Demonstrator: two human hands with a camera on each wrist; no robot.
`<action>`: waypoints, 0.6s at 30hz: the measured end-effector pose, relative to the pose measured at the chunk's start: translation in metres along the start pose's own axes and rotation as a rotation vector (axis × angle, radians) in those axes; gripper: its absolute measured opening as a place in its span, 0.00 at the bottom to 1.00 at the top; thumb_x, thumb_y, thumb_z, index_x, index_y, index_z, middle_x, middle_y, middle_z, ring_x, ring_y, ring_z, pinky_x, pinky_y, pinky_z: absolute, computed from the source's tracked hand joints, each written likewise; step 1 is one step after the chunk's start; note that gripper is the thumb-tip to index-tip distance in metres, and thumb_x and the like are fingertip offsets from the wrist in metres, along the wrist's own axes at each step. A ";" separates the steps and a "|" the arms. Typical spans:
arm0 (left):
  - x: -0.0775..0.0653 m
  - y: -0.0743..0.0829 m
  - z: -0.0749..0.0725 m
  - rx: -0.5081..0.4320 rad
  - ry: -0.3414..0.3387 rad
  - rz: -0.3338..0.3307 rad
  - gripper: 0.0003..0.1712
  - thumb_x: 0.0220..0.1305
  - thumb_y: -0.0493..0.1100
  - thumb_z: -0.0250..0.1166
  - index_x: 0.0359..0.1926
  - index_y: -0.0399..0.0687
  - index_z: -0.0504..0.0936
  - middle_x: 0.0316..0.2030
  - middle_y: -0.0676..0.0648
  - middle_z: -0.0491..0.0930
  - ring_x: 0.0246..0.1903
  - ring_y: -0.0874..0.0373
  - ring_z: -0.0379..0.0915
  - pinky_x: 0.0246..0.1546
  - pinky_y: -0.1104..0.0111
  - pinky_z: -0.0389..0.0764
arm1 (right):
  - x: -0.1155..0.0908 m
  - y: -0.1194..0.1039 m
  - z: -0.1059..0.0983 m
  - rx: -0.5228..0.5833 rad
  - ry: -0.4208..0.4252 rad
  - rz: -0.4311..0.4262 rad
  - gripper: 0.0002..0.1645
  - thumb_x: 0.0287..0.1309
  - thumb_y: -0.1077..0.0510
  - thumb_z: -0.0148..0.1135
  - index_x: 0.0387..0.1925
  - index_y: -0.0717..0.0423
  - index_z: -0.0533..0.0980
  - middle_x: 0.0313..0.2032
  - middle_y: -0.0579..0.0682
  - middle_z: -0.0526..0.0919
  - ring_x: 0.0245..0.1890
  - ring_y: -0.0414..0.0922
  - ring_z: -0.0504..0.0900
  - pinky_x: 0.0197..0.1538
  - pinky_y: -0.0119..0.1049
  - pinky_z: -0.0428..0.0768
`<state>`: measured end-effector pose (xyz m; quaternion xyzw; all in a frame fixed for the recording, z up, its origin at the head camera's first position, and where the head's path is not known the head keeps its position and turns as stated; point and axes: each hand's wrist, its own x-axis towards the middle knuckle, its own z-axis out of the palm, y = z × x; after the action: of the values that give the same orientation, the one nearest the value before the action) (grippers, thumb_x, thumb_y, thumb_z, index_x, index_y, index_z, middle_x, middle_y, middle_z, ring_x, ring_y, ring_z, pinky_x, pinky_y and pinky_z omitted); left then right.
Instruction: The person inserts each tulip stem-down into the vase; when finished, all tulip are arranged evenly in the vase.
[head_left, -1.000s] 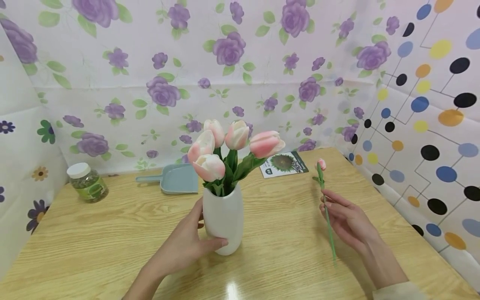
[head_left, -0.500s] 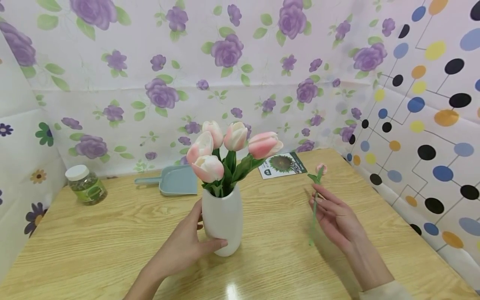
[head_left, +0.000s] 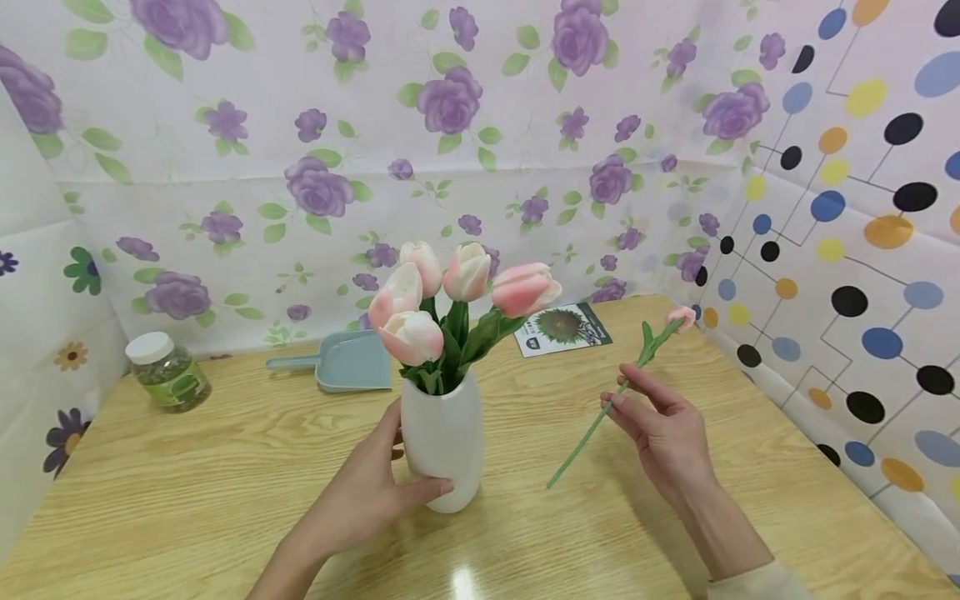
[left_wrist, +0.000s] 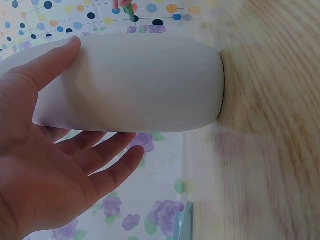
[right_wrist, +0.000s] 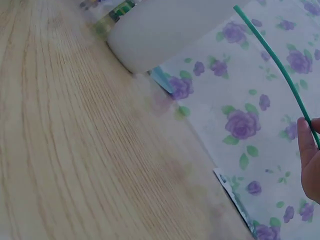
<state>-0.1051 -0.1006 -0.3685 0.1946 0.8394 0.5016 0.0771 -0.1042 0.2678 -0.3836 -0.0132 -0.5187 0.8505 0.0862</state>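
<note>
A white vase [head_left: 442, 446] stands upright on the wooden table, filled with several pink and white tulips [head_left: 467, 273]. My left hand [head_left: 365, 487] grips the vase from its left side, thumb across the front; in the left wrist view the fingers [left_wrist: 117, 172] curve behind it. To the right, my right hand [head_left: 667, 433] pinches a single tulip [head_left: 588, 436] by its green stem, above the table. This tulip is tilted, its pink bloom up to the right and the stem's lower end pointing down-left toward the vase. In the right wrist view the bare stem [right_wrist: 275, 57] rises from the fingertips.
Behind the vase lie a light blue dustpan [head_left: 352, 362] and, further right, a flat printed packet [head_left: 562, 329] with a flower picture. A lidded jar with a green label [head_left: 168, 375] stands at the back left. Patterned cloth [head_left: 450, 150] walls the table.
My right hand has moved a little left and turned the single tulip: its stem end swung left and its bloom right. The left hand keeps its hold on the vase.
</note>
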 end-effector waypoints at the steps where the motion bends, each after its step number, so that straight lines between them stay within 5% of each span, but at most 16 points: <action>1: 0.000 0.000 0.000 0.004 0.001 0.008 0.58 0.56 0.55 0.82 0.81 0.61 0.56 0.69 0.53 0.73 0.69 0.50 0.71 0.67 0.40 0.73 | -0.001 0.000 0.002 -0.028 0.011 -0.009 0.27 0.66 0.74 0.66 0.64 0.56 0.82 0.55 0.48 0.77 0.46 0.42 0.92 0.57 0.32 0.85; 12: 0.001 -0.001 0.005 0.014 0.059 0.017 0.59 0.51 0.56 0.85 0.78 0.68 0.60 0.66 0.59 0.76 0.67 0.56 0.73 0.68 0.42 0.74 | -0.003 0.002 0.017 -0.083 0.059 -0.057 0.30 0.65 0.75 0.67 0.66 0.56 0.80 0.56 0.47 0.78 0.45 0.41 0.91 0.58 0.34 0.86; 18: -0.001 -0.001 0.003 -0.005 0.018 0.032 0.59 0.55 0.55 0.83 0.80 0.68 0.57 0.69 0.59 0.73 0.69 0.55 0.71 0.70 0.44 0.72 | -0.001 -0.001 0.026 -0.123 0.075 -0.044 0.29 0.64 0.72 0.70 0.66 0.54 0.81 0.53 0.47 0.80 0.43 0.39 0.89 0.57 0.35 0.87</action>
<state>-0.1038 -0.0990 -0.3704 0.2034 0.8354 0.5069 0.0617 -0.1059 0.2450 -0.3702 -0.0391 -0.5666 0.8137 0.1234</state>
